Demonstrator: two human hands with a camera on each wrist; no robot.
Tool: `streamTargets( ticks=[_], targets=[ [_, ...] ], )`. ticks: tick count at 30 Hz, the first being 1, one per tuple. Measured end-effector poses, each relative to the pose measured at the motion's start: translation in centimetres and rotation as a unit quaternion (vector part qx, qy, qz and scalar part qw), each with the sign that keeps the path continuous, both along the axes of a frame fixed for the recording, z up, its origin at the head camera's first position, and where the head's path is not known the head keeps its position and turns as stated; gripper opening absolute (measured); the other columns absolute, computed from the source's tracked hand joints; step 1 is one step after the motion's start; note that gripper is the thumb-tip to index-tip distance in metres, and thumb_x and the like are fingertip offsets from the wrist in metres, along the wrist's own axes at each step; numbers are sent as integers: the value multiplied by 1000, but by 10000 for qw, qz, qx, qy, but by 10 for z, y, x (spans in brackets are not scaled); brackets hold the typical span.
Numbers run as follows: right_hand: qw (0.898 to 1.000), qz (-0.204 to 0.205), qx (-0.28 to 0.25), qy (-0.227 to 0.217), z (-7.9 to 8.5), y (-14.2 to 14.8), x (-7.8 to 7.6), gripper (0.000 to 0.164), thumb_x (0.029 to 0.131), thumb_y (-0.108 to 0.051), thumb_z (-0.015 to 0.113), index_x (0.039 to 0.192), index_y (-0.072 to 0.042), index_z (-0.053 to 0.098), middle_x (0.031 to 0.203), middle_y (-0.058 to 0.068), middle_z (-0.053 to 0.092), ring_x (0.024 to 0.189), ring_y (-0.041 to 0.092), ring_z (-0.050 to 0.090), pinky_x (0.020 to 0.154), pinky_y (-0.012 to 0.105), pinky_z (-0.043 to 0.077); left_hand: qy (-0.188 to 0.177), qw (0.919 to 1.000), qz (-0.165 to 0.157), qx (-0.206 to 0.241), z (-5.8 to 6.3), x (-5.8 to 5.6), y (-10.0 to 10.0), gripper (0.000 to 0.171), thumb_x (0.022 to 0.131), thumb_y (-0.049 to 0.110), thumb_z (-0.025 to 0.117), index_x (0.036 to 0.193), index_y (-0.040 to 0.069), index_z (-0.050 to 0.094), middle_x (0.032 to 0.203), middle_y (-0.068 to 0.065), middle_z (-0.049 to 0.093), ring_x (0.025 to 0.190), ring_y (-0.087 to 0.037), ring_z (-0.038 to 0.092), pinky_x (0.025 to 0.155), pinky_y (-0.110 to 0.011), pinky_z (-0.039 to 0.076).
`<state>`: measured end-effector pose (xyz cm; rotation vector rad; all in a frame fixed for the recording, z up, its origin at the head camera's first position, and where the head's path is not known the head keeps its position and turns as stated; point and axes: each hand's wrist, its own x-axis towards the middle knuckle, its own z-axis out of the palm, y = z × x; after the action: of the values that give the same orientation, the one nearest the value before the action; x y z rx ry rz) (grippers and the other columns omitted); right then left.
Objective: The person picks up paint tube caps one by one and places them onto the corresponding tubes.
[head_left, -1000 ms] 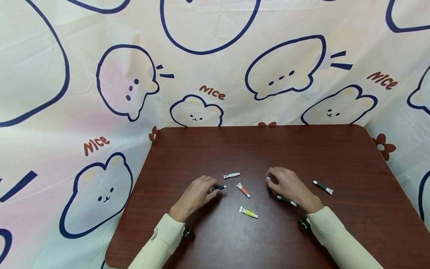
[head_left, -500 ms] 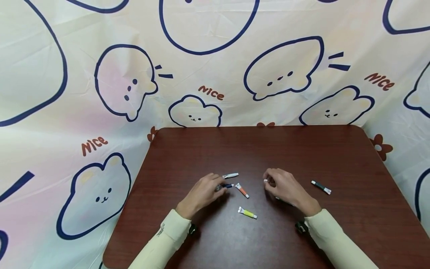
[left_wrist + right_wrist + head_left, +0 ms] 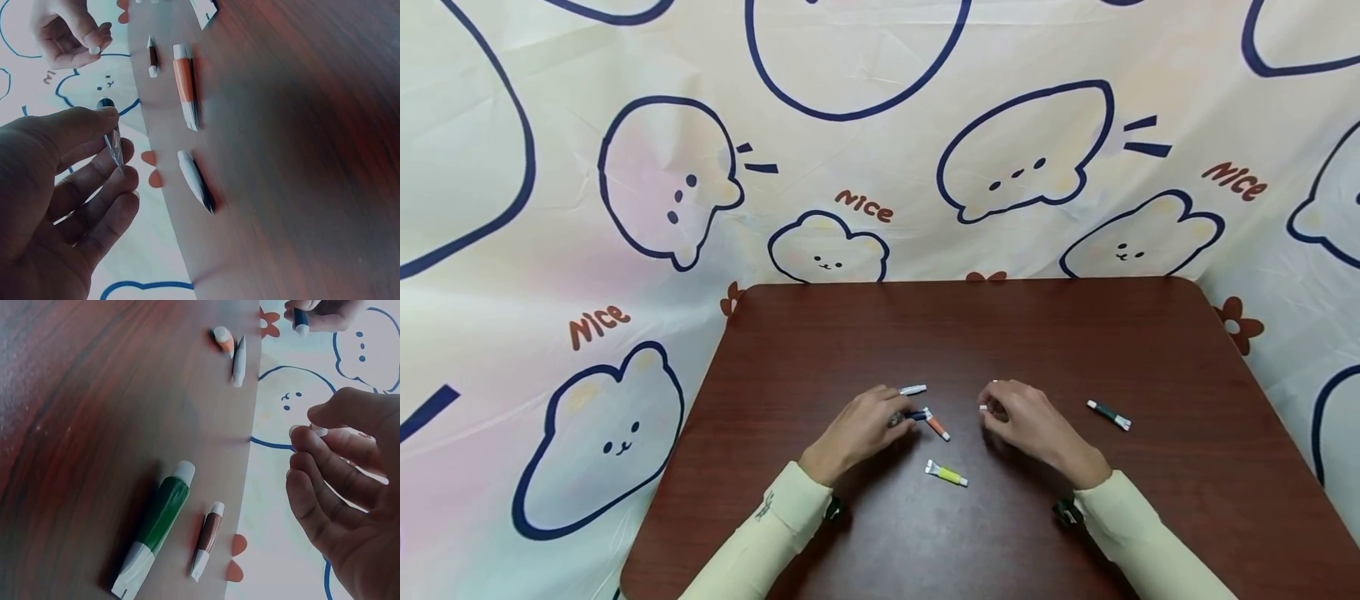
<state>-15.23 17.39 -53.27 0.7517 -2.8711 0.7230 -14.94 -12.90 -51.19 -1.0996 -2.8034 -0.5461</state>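
Note:
My left hand point(image 3: 867, 425) pinches a dark blue paint tube point(image 3: 112, 134) between thumb and fingers, its dark cap end up in the left wrist view. My right hand point(image 3: 1043, 429) pinches a small white piece point(image 3: 319, 431), mostly hidden in the fingers; I cannot tell what it is. Both hands are above the table. Near the left hand lie a silver-white tube point(image 3: 913, 389) and an orange tube point(image 3: 937, 425). A yellow tube point(image 3: 946, 474) lies closer to me. By the right hand, the right wrist view shows a green tube point(image 3: 164, 512) and a smaller-looking brown tube point(image 3: 209, 537).
Farther right on the brown table point(image 3: 970, 333) lies a dark teal tube point(image 3: 1108, 415) with a white cap. A cartoon-printed cloth point(image 3: 910, 167) hangs behind the table and along its sides.
My left hand has moved right with the blue tube, toward the orange tube. My right hand has shifted slightly left and now covers the green tube in the head view.

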Motion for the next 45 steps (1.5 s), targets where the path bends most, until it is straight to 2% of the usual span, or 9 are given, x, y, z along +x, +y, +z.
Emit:
streamTargets(
  ticks=[6, 12, 18, 23, 27, 34, 37, 45],
  targets=[
    [9998, 104, 162, -71, 3, -4, 2, 12, 95, -9, 81, 106, -11, 78, 95, -1, 73, 85, 10, 64, 76, 34, 59, 114, 9998, -123, 45, -2, -1, 6, 16, 100, 19, 82, 114, 13, 78, 110, -1, 78, 98, -17, 68, 85, -34, 60],
    [9996, 253, 24, 124, 3, -6, 2, 12, 93, -6, 82, 102, -12, 77, 93, -2, 74, 84, 10, 66, 73, 31, 59, 291, 9993, -246, -38, -3, -3, 13, 16, 100, 19, 82, 113, 12, 77, 110, -2, 78, 98, -18, 70, 86, -35, 61],
    [9992, 358, -24, 152, 4, -9, 3, 11, 94, -8, 83, 103, -12, 78, 95, -2, 75, 84, 8, 68, 73, 29, 60, 295, 9992, -251, -103, -3, -4, 19, 15, 100, 20, 81, 113, 14, 76, 110, -1, 78, 98, -17, 70, 85, -35, 61],
    [9992, 385, -9, 107, 5, -10, 3, 11, 95, -11, 84, 104, -12, 78, 97, -2, 76, 86, 9, 69, 74, 30, 61, 335, 9989, -314, 20, -4, -4, 21, 15, 100, 21, 82, 112, 14, 78, 110, -1, 78, 104, -19, 73, 93, -37, 62],
    [9989, 454, -52, 94, 6, -12, 5, 12, 94, -11, 85, 103, -14, 77, 95, -3, 75, 85, 9, 69, 74, 29, 61, 399, 9983, -410, 104, -6, -3, 22, 13, 99, 21, 82, 109, 14, 77, 107, 0, 77, 103, -19, 73, 91, -37, 61],
    [9983, 554, -124, 149, 3, -15, 8, 10, 95, -12, 85, 101, -14, 77, 93, -4, 74, 84, 9, 69, 73, 28, 60, 492, 9967, -626, 178, -7, -2, 26, 13, 100, 22, 82, 109, 13, 77, 106, 0, 78, 101, -16, 75, 106, -37, 59],
    [9976, 633, -207, 200, 1, -17, 9, 10, 95, -11, 85, 101, -12, 77, 92, -3, 75, 83, 9, 69, 72, 27, 59, 551, 9960, -680, 190, -7, -1, 28, 12, 101, 22, 81, 108, 13, 77, 104, 1, 77, 96, -14, 74, 105, -36, 58],
    [9960, 784, -393, 146, -1, -20, 9, 9, 96, -12, 84, 101, -14, 77, 92, -4, 74, 83, 7, 68, 70, 25, 57, 495, 9962, -696, 165, -7, 0, 30, 10, 101, 22, 81, 108, 16, 78, 103, 5, 75, 90, -10, 70, 80, -28, 60]
  ],
)
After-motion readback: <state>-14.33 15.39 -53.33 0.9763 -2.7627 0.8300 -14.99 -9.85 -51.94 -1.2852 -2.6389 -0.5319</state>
